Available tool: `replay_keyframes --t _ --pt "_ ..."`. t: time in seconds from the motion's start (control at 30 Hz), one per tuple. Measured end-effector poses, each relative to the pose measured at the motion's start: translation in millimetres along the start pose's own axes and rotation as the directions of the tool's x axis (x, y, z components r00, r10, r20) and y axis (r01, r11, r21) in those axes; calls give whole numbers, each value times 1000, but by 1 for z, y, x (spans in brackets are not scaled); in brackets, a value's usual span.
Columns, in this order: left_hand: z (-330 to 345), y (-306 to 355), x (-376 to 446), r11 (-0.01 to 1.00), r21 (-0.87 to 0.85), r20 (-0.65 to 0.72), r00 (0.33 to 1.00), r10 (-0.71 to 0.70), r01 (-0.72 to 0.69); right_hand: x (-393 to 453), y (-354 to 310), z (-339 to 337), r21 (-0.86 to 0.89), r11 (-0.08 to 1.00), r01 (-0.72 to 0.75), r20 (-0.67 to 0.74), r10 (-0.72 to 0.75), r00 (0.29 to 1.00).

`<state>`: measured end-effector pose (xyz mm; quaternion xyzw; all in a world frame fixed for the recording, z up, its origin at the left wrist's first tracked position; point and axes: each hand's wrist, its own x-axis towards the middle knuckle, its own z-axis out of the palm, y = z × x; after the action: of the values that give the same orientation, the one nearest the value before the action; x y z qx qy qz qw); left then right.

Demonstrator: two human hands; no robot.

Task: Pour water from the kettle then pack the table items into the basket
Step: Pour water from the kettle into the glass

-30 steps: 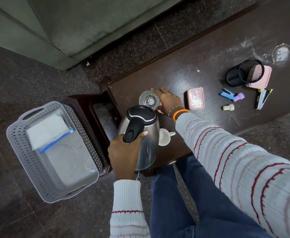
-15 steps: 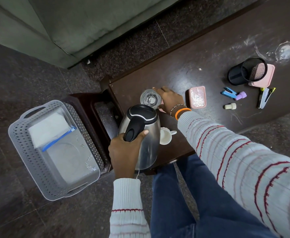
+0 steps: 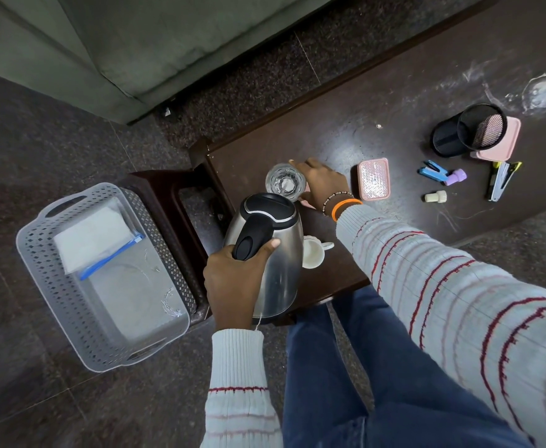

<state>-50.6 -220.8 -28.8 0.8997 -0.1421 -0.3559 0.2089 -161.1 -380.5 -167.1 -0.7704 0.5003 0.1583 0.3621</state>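
Observation:
My left hand (image 3: 233,282) grips the black handle of a steel kettle (image 3: 278,257), held upright over the near left corner of the dark table (image 3: 362,124). Just beyond the kettle's lid stands a clear glass (image 3: 285,182). My right hand (image 3: 321,184) is wrapped around the glass's right side. A small white cup (image 3: 313,253) sits to the right of the kettle, partly hidden by it. A grey perforated basket (image 3: 39,273) rests on the floor at the left, holding a white zip bag (image 3: 100,237) with a blue strip.
On the table's right lie a pink lidded box (image 3: 373,179), a black mesh pen holder (image 3: 469,129) on its side, a pink flat box (image 3: 507,147), a blue clip (image 3: 431,171), a purple cap (image 3: 456,176), a cream cap (image 3: 436,196) and a stapler (image 3: 501,182). A dark stool (image 3: 168,215) stands between basket and table.
Both hands keep their hold; kettle and glass stay almost in place. The view has shifted slightly.

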Motion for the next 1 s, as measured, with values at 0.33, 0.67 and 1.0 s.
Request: replay_keyframes --t 0.33,0.67,1.0 --pt "0 -1 -2 1000 -12 -6 1000 1 -1 0 -1 1 -3 1000 3 -5 -3 1000" --pt "2 -2 -3 1000 -24 4 1000 -16 16 0 0 1 -28 1000 -4 -2 4 1000" --pt "3 -3 -2 1000 -17 12 1000 -11 12 0 -1 1 -7 1000 -1 -3 1 1000"
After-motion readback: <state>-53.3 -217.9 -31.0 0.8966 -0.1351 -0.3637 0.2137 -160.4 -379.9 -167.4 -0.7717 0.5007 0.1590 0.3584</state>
